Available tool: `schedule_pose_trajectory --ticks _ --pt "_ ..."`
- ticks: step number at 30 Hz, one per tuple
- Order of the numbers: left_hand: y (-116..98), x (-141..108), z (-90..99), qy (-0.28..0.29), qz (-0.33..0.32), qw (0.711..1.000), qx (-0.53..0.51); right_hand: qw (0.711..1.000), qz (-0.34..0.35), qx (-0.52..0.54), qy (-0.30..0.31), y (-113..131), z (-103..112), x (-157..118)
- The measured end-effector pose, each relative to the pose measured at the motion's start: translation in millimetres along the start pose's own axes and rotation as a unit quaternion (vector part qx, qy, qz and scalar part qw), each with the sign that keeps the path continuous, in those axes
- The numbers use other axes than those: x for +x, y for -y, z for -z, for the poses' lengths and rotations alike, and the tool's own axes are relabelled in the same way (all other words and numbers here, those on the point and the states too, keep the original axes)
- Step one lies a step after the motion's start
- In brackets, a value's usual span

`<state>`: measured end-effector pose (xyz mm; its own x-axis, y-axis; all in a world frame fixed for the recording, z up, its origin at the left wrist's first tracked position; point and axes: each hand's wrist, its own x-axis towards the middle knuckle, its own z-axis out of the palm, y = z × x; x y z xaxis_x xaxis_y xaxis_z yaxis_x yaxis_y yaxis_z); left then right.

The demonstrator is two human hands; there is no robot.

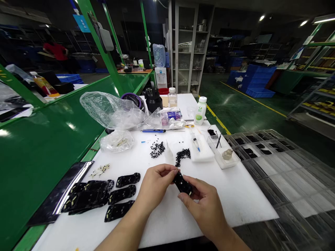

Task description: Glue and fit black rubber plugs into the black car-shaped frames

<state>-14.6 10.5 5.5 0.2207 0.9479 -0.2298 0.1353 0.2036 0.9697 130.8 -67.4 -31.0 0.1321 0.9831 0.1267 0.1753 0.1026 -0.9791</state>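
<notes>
Between both hands, above the white foam sheet (pixel 217 202), is a black toy car body (pixel 182 183). My left hand (pixel 158 181) pinches its far end between thumb and fingers. Round its near right end my right hand (pixel 202 200) is closed, thumb on the near side. More black car bodies (pixel 121 194) lie left of my left hand, some in a row and others piled. Beyond my hands are two heaps of tiny black parts (pixel 157 150), with a white dropper bottle (pixel 169 153) between them. Small cream-coloured parts (pixel 100 170) are scattered near the piled bodies.
A syringe (pixel 195 143) lies on a white foam block (pixel 202 153), beside a clear tray (pixel 227 160) with tools. Plastic bags (pixel 117 115), a white bottle (pixel 200 111) and a black flask (pixel 154 99) stand at the back. Compartment trays (pixel 277 167) sit to the right; a person (pixel 56 50) is far left.
</notes>
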Motion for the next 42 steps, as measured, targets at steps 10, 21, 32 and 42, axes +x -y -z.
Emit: schedule_pose_trajectory --ticks 10,21,32,42 --pt "-1 -3 -0.3 -0.019 -0.021 0.998 0.064 1.000 -0.017 0.023 0.001 -2 1 1" --pt "-4 -2 -0.8 -0.015 -0.013 0.999 0.030 0.999 -0.027 0.042 0.006 7 2 2" --pt "0 0 2.7 0.020 0.019 0.998 -0.062 0.993 -0.045 0.102 0.022 11 5 1" --pt "0 0 3.8 0.022 0.032 0.997 -0.072 0.994 -0.048 0.096 0.025 11 6 1"
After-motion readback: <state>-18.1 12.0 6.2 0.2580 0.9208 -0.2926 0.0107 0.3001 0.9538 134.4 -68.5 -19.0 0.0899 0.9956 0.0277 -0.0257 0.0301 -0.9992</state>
